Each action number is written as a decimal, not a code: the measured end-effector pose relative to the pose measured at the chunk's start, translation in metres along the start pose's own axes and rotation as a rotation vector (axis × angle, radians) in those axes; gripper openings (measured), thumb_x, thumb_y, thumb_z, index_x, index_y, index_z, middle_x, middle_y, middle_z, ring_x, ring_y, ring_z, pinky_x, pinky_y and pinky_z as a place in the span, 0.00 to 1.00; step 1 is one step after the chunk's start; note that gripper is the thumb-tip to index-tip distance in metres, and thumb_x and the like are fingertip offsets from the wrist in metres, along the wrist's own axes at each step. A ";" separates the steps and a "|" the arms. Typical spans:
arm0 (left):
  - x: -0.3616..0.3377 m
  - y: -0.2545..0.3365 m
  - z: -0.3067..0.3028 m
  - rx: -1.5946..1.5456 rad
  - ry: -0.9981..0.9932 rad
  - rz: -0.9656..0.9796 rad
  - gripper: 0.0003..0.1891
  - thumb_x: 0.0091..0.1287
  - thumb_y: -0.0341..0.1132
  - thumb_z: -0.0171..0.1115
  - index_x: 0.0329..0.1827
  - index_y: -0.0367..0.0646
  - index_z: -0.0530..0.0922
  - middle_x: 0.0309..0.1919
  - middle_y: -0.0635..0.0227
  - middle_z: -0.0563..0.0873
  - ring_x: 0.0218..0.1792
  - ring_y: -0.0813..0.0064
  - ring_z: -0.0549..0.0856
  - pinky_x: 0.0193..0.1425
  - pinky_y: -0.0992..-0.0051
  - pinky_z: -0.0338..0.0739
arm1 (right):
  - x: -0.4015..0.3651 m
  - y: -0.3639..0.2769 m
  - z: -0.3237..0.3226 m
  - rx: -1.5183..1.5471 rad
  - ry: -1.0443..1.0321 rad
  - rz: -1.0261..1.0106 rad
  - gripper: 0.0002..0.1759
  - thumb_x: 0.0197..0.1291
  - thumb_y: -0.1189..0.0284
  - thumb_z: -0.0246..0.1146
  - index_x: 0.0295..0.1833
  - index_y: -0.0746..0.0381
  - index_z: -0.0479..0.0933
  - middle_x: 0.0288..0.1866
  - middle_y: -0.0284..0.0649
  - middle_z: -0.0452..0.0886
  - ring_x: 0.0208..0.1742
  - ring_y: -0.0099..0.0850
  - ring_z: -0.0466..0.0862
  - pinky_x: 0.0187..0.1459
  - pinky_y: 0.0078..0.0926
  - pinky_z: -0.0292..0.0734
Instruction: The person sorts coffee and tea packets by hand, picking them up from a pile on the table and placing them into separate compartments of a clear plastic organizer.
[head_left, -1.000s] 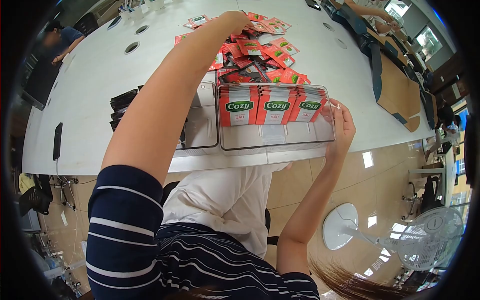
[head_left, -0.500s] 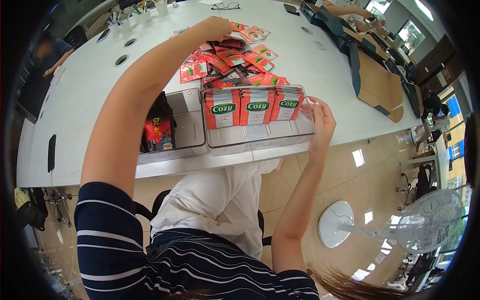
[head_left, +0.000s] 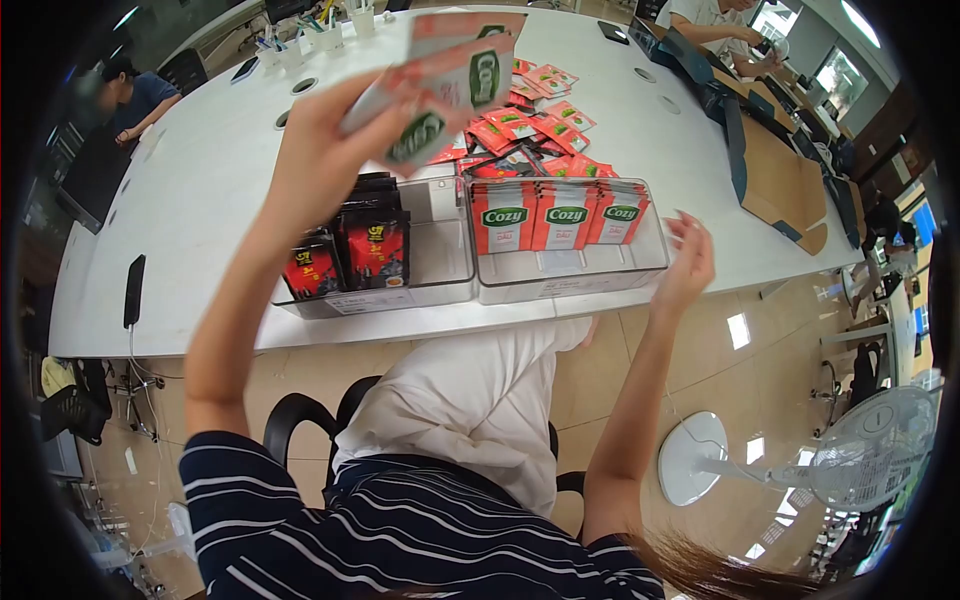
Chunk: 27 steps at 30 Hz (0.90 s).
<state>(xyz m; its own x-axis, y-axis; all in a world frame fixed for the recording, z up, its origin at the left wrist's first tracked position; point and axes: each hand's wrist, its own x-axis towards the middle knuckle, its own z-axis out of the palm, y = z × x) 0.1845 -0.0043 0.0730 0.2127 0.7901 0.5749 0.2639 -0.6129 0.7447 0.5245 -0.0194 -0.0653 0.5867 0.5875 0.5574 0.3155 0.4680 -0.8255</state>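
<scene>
Several red-and-white Cozy sachets [head_left: 484, 78] are pinched in my left hand [head_left: 335, 140], raised above the table and a little blurred. Below it stands a clear bin [head_left: 440, 290] with black-and-red G7 coffee sachets [head_left: 376, 250] in its left part. Beside that, a second clear bin [head_left: 575, 282] contains upright Cozy sachets [head_left: 566, 216] in three rows. My right hand [head_left: 690, 262] is just off this bin's right end, fingers loosely apart and nothing in them. Behind the bins lies a loose pile of red and dark sachets [head_left: 540, 130], partly hidden by my left hand.
An opened cardboard box [head_left: 770, 185] lies at the right table edge. A phone [head_left: 614, 33] and cups of pens [head_left: 325, 38] are at the back. A black device with a cable [head_left: 134, 290] lies at left. Other people sit at both far sides.
My left hand has come back from the pile, up and leftward, with several Cozy sachets. My right hand has moved off the bin's right end. The camera view has shifted.
</scene>
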 end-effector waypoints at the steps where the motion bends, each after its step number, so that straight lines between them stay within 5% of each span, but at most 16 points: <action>1: -0.021 0.015 0.004 -0.169 0.058 -0.131 0.14 0.65 0.30 0.59 0.50 0.31 0.78 0.35 0.66 0.85 0.33 0.81 0.82 0.34 0.79 0.79 | -0.006 -0.009 0.001 -0.065 0.111 -0.105 0.12 0.68 0.72 0.51 0.45 0.70 0.76 0.37 0.41 0.81 0.38 0.26 0.79 0.44 0.20 0.72; 5: -0.084 0.009 0.016 -0.148 -0.043 0.005 0.10 0.62 0.26 0.60 0.45 0.31 0.79 0.37 0.65 0.85 0.35 0.80 0.84 0.31 0.79 0.79 | -0.047 -0.063 0.000 -0.099 0.079 -0.466 0.13 0.68 0.73 0.48 0.43 0.71 0.75 0.37 0.43 0.80 0.38 0.27 0.79 0.39 0.19 0.71; 7: -0.101 0.014 0.040 -0.402 -0.034 -0.082 0.11 0.60 0.25 0.62 0.45 0.32 0.80 0.35 0.63 0.86 0.33 0.80 0.84 0.30 0.80 0.79 | -0.060 -0.090 0.008 0.047 -0.207 -0.498 0.14 0.64 0.67 0.55 0.45 0.69 0.74 0.38 0.43 0.80 0.40 0.30 0.78 0.43 0.25 0.69; 9: -0.111 0.009 0.059 -0.217 0.001 -0.059 0.06 0.56 0.29 0.65 0.34 0.35 0.82 0.25 0.65 0.86 0.23 0.82 0.81 0.28 0.83 0.73 | -0.073 -0.124 0.024 0.116 -0.360 -0.354 0.14 0.55 0.73 0.65 0.45 0.68 0.75 0.40 0.42 0.80 0.38 0.26 0.77 0.41 0.21 0.70; 13: -0.112 0.008 0.060 -0.251 -0.158 0.009 0.11 0.55 0.26 0.63 0.41 0.33 0.82 0.27 0.61 0.87 0.27 0.78 0.85 0.32 0.82 0.77 | -0.093 -0.131 0.026 0.231 -0.399 -0.057 0.25 0.40 0.81 0.74 0.47 0.66 0.75 0.41 0.38 0.80 0.38 0.23 0.77 0.41 0.21 0.71; 15: -0.116 -0.001 0.052 -0.328 -0.237 -0.004 0.19 0.55 0.21 0.60 0.52 0.32 0.79 0.32 0.58 0.87 0.34 0.74 0.88 0.36 0.78 0.81 | -0.093 -0.131 0.027 0.263 -0.501 -0.064 0.25 0.40 0.83 0.73 0.48 0.67 0.75 0.41 0.35 0.79 0.38 0.22 0.76 0.42 0.20 0.70; 20: -0.120 -0.015 0.036 -0.288 -0.260 0.047 0.20 0.53 0.21 0.61 0.52 0.33 0.79 0.33 0.56 0.87 0.33 0.73 0.88 0.37 0.77 0.81 | -0.096 -0.138 0.040 0.451 -0.583 0.106 0.19 0.42 0.82 0.71 0.44 0.66 0.77 0.38 0.36 0.77 0.37 0.22 0.73 0.39 0.19 0.68; 23: -0.128 -0.022 0.035 -0.285 -0.249 0.007 0.20 0.52 0.20 0.62 0.51 0.37 0.81 0.34 0.58 0.87 0.31 0.75 0.87 0.37 0.78 0.80 | -0.086 -0.131 0.040 0.345 -0.700 -0.095 0.12 0.45 0.81 0.69 0.39 0.66 0.78 0.37 0.37 0.74 0.36 0.23 0.71 0.39 0.20 0.66; 27: -0.128 -0.030 0.043 -0.236 -0.262 0.044 0.19 0.52 0.21 0.63 0.50 0.40 0.82 0.33 0.60 0.87 0.30 0.73 0.87 0.35 0.80 0.79 | -0.079 -0.134 0.037 0.388 -0.581 -0.059 0.06 0.49 0.81 0.66 0.35 0.66 0.78 0.38 0.39 0.73 0.37 0.24 0.71 0.41 0.20 0.65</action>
<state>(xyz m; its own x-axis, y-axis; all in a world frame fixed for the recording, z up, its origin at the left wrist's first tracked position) 0.1897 -0.0872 -0.0373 0.4616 0.7156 0.5242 0.0310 -0.6036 0.7967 0.4086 -0.1036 0.0045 0.0492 0.7610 0.6469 -0.0178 0.6483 -0.7612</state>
